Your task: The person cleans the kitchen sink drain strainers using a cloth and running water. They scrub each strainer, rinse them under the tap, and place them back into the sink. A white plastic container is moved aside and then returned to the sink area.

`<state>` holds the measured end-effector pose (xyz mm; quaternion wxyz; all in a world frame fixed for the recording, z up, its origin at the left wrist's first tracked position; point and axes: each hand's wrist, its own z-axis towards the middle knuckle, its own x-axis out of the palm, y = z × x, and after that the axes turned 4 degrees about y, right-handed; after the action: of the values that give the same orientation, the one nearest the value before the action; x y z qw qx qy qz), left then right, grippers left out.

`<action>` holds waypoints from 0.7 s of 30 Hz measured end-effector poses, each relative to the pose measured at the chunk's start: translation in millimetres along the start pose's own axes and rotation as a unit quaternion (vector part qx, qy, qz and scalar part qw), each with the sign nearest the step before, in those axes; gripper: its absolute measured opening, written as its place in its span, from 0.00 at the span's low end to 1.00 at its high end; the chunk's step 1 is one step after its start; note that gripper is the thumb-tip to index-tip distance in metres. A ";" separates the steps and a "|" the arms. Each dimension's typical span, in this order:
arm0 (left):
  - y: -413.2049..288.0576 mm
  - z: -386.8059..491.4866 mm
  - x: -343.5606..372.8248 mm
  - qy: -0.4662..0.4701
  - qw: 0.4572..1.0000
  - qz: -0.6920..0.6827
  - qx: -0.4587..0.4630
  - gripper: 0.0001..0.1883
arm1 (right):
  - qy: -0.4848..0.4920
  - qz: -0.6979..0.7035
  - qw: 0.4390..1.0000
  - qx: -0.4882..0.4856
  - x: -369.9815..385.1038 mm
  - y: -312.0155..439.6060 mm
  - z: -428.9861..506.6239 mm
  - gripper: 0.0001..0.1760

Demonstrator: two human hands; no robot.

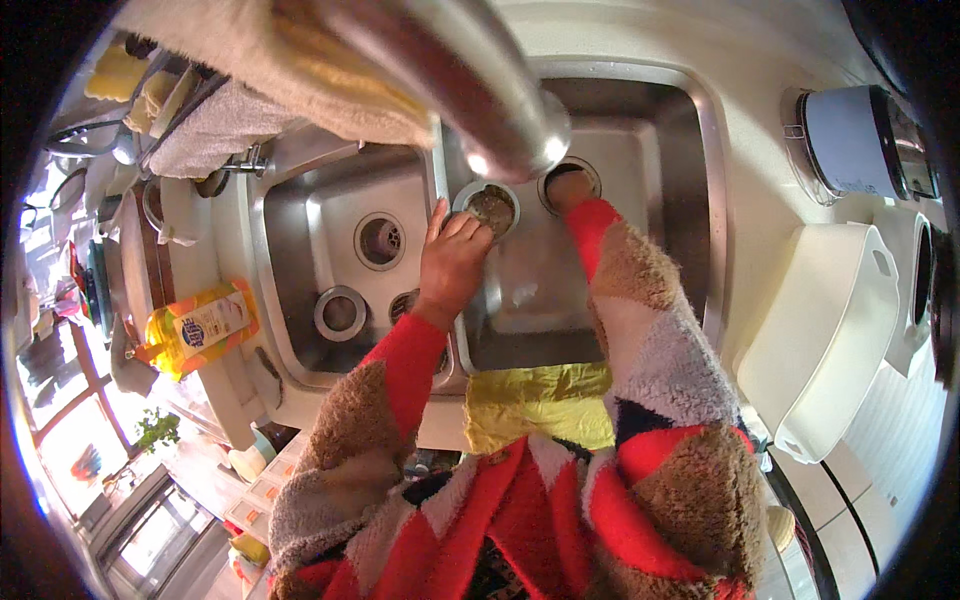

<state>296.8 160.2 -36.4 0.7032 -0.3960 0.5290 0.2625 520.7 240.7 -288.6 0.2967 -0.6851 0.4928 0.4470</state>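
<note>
My left hand (454, 262) grips the rim of a metal sink strainer (493, 208) with brownish residue inside, held over the right basin (544, 277) close to the divider. In that basin, my right hand (571, 189) reaches down into the drain opening (553, 176). Its fingers are hidden inside. The left basin (330, 195) has its own drain (379, 241), with a slotted piece visible in it. A round metal ring or strainer (340, 313) lies nearer me there. Beside my left wrist, another round item (402, 304) is partly covered.
A steel faucet (480, 97) hangs over the divider, with a towel (352, 82) to its left. A yellow cloth (536, 401) drapes the front edge. Left stands an orange dish soap bottle (202, 326); right are a white plastic tub (821, 337) and a canister (847, 142).
</note>
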 end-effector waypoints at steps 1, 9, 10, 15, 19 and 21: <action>0.4 0.0 -0.5 -0.002 1.000 -0.006 0.003 0.03 | 0.044 0.064 0.997 0.017 -5.3 -0.4 -3.8 0.13; -0.9 -0.3 0.5 -0.005 1.000 -0.013 -0.009 0.01 | -0.029 0.317 0.929 0.188 -23.1 -2.8 -31.2 0.15; -0.7 -0.2 1.5 -0.010 1.000 -0.019 -0.008 0.01 | -0.069 0.434 0.872 0.214 -21.9 5.6 -31.2 0.15; 0.3 -1.6 2.9 0.009 1.000 -0.006 -0.007 0.02 | -0.068 0.488 0.860 0.136 -40.3 21.3 -52.1 0.14; 0.6 -0.1 0.4 0.017 1.000 0.006 0.006 0.03 | 0.035 0.078 0.993 -0.081 -69.2 1.6 -68.6 0.12; -0.1 0.3 -0.9 0.027 1.000 0.002 0.000 0.04 | 0.021 0.042 0.989 -0.139 -71.6 -4.2 -62.4 0.11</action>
<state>296.8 160.5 -35.4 0.6884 -0.4020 0.5481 0.2531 536.4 218.6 -197.5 0.1692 -0.7077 0.4605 0.5084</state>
